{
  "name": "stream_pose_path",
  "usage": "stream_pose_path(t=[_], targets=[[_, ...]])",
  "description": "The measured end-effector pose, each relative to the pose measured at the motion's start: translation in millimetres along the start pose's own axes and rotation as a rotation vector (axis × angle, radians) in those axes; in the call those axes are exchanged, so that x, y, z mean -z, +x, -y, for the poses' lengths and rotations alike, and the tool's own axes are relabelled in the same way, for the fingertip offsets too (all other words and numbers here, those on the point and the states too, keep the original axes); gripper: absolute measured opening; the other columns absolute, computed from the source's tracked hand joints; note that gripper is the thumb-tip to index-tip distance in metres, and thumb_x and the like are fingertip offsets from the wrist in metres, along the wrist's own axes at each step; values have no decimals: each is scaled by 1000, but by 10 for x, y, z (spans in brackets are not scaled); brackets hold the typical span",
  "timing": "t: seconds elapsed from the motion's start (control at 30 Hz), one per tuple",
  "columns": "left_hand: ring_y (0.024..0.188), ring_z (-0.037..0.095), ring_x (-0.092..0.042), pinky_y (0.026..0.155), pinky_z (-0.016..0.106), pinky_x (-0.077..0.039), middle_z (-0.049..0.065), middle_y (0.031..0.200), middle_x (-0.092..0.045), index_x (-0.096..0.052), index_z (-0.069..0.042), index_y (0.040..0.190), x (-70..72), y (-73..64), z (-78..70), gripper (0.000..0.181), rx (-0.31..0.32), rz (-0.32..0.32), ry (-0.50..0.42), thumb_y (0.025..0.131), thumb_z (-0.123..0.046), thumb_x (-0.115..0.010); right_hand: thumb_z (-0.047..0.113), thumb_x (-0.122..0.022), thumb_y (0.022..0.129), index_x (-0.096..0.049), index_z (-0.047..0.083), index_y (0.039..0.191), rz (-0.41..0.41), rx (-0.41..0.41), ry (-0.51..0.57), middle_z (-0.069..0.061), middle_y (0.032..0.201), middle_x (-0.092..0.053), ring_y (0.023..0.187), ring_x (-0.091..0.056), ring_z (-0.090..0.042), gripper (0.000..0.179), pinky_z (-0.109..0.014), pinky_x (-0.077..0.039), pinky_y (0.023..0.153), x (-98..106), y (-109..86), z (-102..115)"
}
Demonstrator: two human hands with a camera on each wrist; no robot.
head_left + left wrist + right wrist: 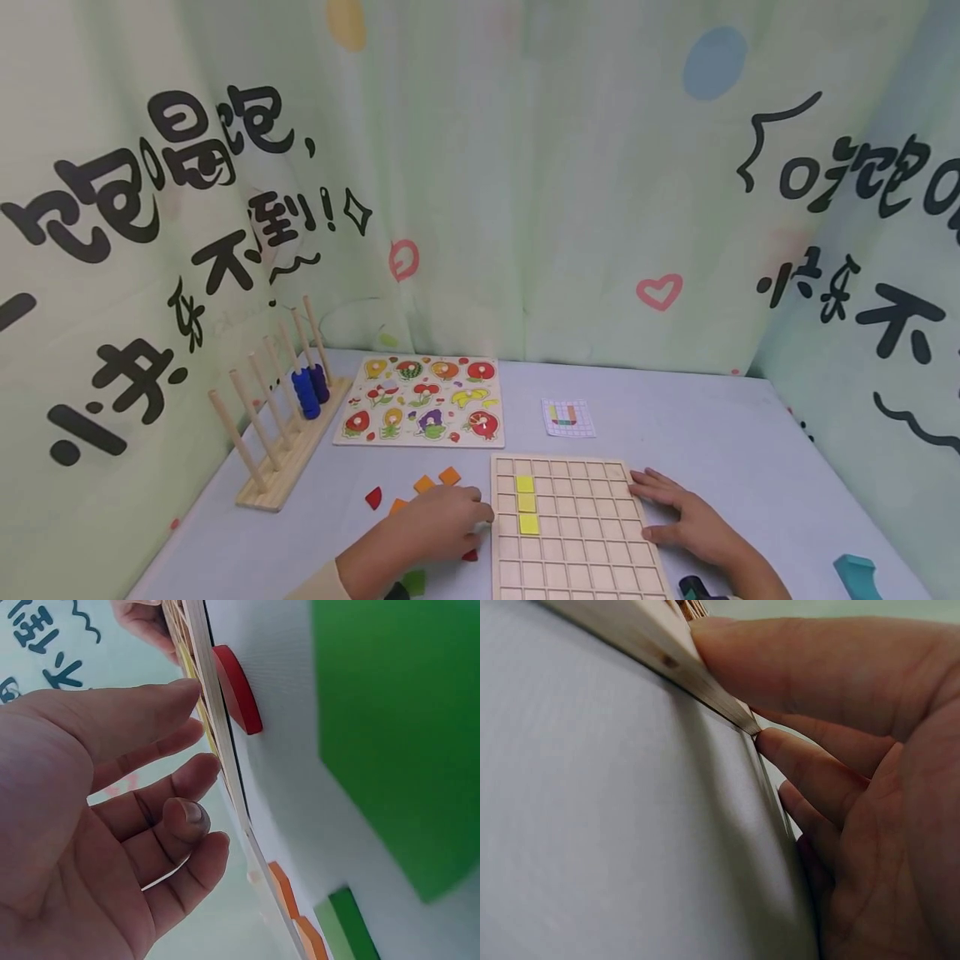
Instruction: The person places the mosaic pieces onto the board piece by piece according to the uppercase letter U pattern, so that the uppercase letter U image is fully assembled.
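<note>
A wooden grid board (pixel 592 528) lies on the table, with three yellow square tiles (pixel 527 503) in one column near its left side. At the board's left edge is my left hand (pixel 442 521), its fingers loosely bent. The left wrist view shows nothing between the thumb and fingers, whose tips are close to the board's edge. My right hand (pixel 697 523) rests its thumb and fingers along the right edge of the board, spread rather than wrapped round it. A red piece (pixel 238 690) lies beside the board, partly behind my left hand in the head view.
Orange squares (pixel 449 476), a red piece (pixel 373 497) and a green piece (pixel 414 582) lie around my left hand. Farther back are a fruit puzzle board (pixel 416 435), a pattern card (pixel 568 418) and a peg stand (pixel 258 498). A teal block (pixel 857 577) sits front right.
</note>
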State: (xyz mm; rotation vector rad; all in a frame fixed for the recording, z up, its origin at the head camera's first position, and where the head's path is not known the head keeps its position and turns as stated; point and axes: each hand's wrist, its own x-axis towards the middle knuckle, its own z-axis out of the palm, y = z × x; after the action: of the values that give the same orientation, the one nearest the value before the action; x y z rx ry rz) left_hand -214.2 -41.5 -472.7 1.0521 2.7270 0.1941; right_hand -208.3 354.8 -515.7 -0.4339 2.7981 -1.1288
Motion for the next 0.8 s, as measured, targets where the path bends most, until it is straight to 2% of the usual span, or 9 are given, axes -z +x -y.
stream_pose_path(t=[0.1,0.23,0.37,0.53,0.8], targets=[[68,3,-47,64,19,-45,-15,84,-55,-73,-29,106,13,-50,-8,24,21,5,-4,83,-35,-78,34,-80,76,-61,10,132,-3,9,-1,-18,146,-43,141,-26,-28,64,-69,-22,101,4,-1,-7],[66,4,-46,63,21,-43,-15,77,-51,-73,-27,97,11,-90,5,24,39,27,-3,78,-40,-81,34,-80,75,-61,9,132,5,-2,3,-18,147,-42,138,-24,-45,65,-70,-20,101,-3,13,-1],[66,5,-46,62,22,-42,-13,73,-48,-71,-27,92,-2,-87,28,22,53,65,-8,78,-40,-81,34,-80,75,-61,9,132,6,-17,8,-18,147,-42,138,-23,-45,65,-69,-19,101,-7,14,6],[68,4,-48,63,22,-44,-14,74,-49,-72,-29,94,-22,-72,70,17,64,75,-37,80,-33,-80,34,-80,76,-61,9,133,3,-10,16,-18,147,-42,140,-24,-41,64,-69,-19,101,-4,7,4],[71,4,-48,65,24,-46,-15,79,-50,-73,-30,102,-7,-75,108,24,98,68,-68,80,-29,-81,35,-80,76,-61,10,132,-7,1,-9,-18,147,-42,139,-25,-40,64,-69,-20,101,-4,9,-15]])
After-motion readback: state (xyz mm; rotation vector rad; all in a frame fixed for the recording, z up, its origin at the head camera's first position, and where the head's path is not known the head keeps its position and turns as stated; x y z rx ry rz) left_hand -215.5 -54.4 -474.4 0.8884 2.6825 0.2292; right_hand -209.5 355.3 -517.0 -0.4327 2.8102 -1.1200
